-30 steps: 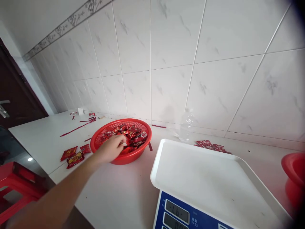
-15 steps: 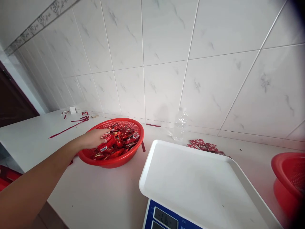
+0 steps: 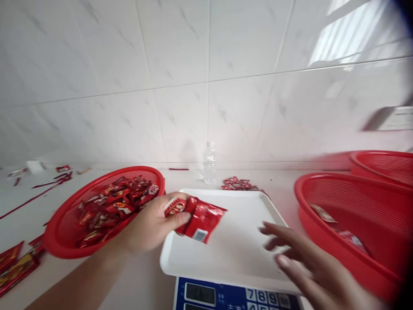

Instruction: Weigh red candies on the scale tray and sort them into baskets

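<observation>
My left hand (image 3: 151,224) is closed on a small bunch of red candy packets (image 3: 200,218), held over the left edge of the white scale tray (image 3: 232,254). To its left stands a red basket (image 3: 61,239) filled with several red packets. My right hand (image 3: 309,267) hovers over the tray's right side with its fingers spread and nothing in them. The scale's blue panel (image 3: 238,297) with display and keys shows at the bottom edge.
Two more red baskets (image 3: 355,241) stand at the right, the nearer one holding a few packets. A clear plastic bottle (image 3: 209,162) and a little pile of packets (image 3: 240,184) sit by the tiled wall. Loose packets (image 3: 13,262) and red strips lie at the left.
My left hand lifted out of the left basket with packets and moved right over the scale tray. My right hand came into view. The view swung to the right.
</observation>
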Action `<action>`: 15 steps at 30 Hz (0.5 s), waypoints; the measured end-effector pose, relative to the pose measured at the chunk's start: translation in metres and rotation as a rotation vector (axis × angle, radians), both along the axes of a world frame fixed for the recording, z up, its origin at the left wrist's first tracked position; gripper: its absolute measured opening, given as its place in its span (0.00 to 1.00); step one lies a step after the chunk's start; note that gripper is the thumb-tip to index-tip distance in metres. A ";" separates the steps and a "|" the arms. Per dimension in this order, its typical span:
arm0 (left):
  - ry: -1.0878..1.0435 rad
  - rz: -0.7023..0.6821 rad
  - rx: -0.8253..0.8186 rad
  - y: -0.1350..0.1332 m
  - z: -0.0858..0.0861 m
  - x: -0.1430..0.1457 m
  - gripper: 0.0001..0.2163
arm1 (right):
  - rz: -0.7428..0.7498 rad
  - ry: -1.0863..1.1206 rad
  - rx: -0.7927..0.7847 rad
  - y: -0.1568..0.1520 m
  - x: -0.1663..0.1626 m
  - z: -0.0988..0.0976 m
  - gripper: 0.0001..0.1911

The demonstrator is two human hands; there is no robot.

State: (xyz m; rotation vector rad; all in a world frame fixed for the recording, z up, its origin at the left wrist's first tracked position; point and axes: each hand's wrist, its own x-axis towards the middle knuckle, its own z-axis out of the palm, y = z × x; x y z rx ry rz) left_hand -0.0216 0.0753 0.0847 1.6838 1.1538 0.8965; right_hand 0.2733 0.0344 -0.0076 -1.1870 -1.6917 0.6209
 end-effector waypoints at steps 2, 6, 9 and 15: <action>-0.022 -0.120 0.013 -0.005 -0.007 0.028 0.08 | 0.146 0.065 -0.140 0.007 -0.021 0.024 0.26; -0.090 -0.006 0.155 -0.004 -0.015 0.050 0.09 | 0.218 0.077 -0.155 0.026 -0.044 0.067 0.13; -0.158 0.151 0.085 0.004 -0.020 0.049 0.15 | 0.095 0.055 0.138 0.030 -0.038 0.078 0.07; -0.170 -0.200 0.087 0.005 -0.025 0.051 0.20 | 0.265 -0.115 0.632 0.028 -0.030 0.059 0.27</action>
